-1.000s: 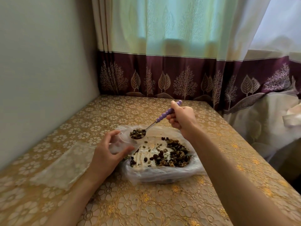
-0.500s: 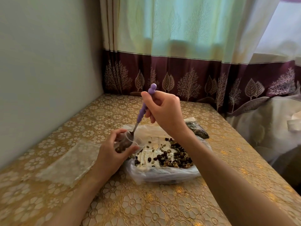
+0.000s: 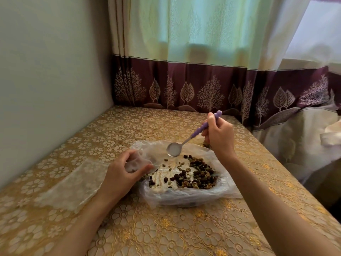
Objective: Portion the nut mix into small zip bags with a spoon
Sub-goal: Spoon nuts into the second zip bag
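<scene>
left hand [image 3: 120,174] grips the small bag [image 3: 137,160]; raised right hand [image 3: 219,136] holds the spoon [image 3: 186,142].

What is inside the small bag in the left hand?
A few dark pieces show through the small zip bag; the left hand covers the rest, so the amount is unclear.

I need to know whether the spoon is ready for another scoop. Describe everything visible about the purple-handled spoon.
The purple-handled metal spoon has a beaded lilac handle, a thin silver neck and a round shiny bowl that looks empty. It slants down to the left, handle end up, bowl in the air above the plastic-lined tray of nut mix, touching none of the nuts. The right hand grips its handle; nothing else touches it.
</scene>
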{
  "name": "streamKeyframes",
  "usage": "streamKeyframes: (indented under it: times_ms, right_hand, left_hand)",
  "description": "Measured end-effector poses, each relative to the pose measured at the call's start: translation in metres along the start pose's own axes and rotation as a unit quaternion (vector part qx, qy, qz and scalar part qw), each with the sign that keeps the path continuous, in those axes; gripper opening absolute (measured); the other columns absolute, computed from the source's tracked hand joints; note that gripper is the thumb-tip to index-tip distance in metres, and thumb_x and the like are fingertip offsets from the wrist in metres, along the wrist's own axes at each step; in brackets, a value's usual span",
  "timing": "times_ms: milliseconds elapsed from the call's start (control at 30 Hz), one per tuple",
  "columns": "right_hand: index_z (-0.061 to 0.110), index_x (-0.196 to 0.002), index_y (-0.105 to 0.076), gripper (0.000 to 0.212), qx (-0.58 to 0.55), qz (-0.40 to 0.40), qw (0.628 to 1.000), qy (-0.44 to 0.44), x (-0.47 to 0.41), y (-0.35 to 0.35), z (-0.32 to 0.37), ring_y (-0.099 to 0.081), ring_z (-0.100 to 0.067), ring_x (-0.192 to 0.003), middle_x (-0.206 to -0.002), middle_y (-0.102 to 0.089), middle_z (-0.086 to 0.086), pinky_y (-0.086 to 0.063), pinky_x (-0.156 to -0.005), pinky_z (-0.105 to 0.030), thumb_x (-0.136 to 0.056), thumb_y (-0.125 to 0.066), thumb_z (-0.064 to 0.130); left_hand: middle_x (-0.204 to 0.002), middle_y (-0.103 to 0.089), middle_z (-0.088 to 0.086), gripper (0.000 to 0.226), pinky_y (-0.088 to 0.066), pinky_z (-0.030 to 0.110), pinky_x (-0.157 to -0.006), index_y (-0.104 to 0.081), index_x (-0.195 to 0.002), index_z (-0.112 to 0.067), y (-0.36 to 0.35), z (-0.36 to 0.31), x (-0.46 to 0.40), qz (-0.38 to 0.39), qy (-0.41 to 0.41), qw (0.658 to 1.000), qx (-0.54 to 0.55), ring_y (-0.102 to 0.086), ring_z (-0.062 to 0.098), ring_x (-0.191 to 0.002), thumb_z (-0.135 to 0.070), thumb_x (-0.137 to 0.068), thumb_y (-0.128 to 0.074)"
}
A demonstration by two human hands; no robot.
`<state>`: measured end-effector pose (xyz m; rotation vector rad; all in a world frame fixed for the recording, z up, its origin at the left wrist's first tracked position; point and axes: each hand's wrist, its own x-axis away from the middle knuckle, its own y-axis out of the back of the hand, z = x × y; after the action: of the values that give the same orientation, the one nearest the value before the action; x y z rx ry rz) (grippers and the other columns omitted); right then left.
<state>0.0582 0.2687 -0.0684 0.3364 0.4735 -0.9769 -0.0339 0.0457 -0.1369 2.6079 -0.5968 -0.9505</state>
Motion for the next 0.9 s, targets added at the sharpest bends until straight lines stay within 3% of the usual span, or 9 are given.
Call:
streamKeyframes:
  times_ms: [167,267,433,633,733,900]
  right_hand:
    - [0.011,-0.066,-0.058,0.045,0.047,0.008,0.995,-0.086,-0.006,0.017,-0.033,-0.058,-0.02,-0.058,-0.068,-0.067,-0.014,-0.045,-0.057,-0.034,-0.102,-0.036,0.028]
    - [0.013,-0.066,-0.057,0.045,0.052,-0.004,0.993,-0.104,-0.007,0.025,-0.045,-0.056,-0.011,-0.055,-0.066,-0.067,-0.01,-0.04,-0.056,-0.024,-0.102,-0.035,0.028]
    - [0.009,-0.065,-0.059,0.047,0.04,0.02,0.992,-0.12,-0.006,0.03,-0.049,-0.052,0.003,-0.041,-0.058,-0.065,-0.003,-0.037,-0.04,-0.012,-0.102,-0.036,0.026]
    - [0.011,-0.068,-0.057,0.045,0.027,0.106,0.977,-0.185,-0.006,0.033,-0.046,-0.044,-0.003,-0.038,-0.051,-0.059,0.002,-0.032,-0.035,-0.015,-0.103,-0.034,0.028]
    - [0.011,-0.07,-0.056,0.043,0.03,0.133,0.971,-0.197,-0.007,0.034,-0.042,-0.045,-0.004,-0.037,-0.044,-0.058,0.006,-0.032,-0.034,-0.015,-0.103,-0.033,0.029]
    - [0.012,-0.074,-0.054,0.042,0.035,0.168,0.963,-0.208,-0.01,0.037,-0.04,-0.045,-0.009,-0.042,-0.054,-0.057,0.001,-0.032,-0.039,-0.019,-0.103,-0.031,0.031]
  left_hand:
    - [-0.089,-0.064,-0.007,0.072,-0.046,0.006,-0.062,-0.058,-0.101,-0.024,0.0,-0.001,0.001,-0.004,0.002,1.0,0.019,-0.063,0.003,-0.079,-0.079,-0.054,-0.059]
    - [-0.088,-0.065,-0.005,0.052,-0.048,0.008,-0.063,-0.057,-0.099,-0.026,-0.001,0.001,0.001,-0.008,-0.001,1.0,0.014,-0.064,0.006,-0.079,-0.057,-0.058,-0.065]
    - [-0.088,-0.065,-0.004,0.051,-0.049,0.011,-0.061,-0.059,-0.102,-0.02,-0.002,0.003,0.001,-0.011,-0.008,1.0,0.005,-0.064,0.008,-0.077,-0.05,-0.061,-0.066]
    - [-0.088,-0.064,-0.009,0.048,-0.046,0.006,-0.059,-0.059,-0.102,-0.022,-0.002,0.003,0.001,-0.007,-0.013,1.0,0.009,-0.062,-0.004,-0.074,-0.047,-0.062,-0.067]
    - [-0.091,-0.064,-0.01,0.048,-0.046,0.006,-0.059,-0.058,-0.102,-0.022,-0.003,0.003,0.001,-0.004,-0.014,1.0,0.011,-0.063,-0.002,-0.074,-0.046,-0.062,-0.068]
    - [-0.09,-0.064,-0.012,0.047,-0.047,0.006,-0.058,-0.058,-0.101,-0.024,-0.002,0.003,0.001,-0.006,-0.015,1.0,0.009,-0.063,-0.001,-0.074,-0.048,-0.061,-0.067]
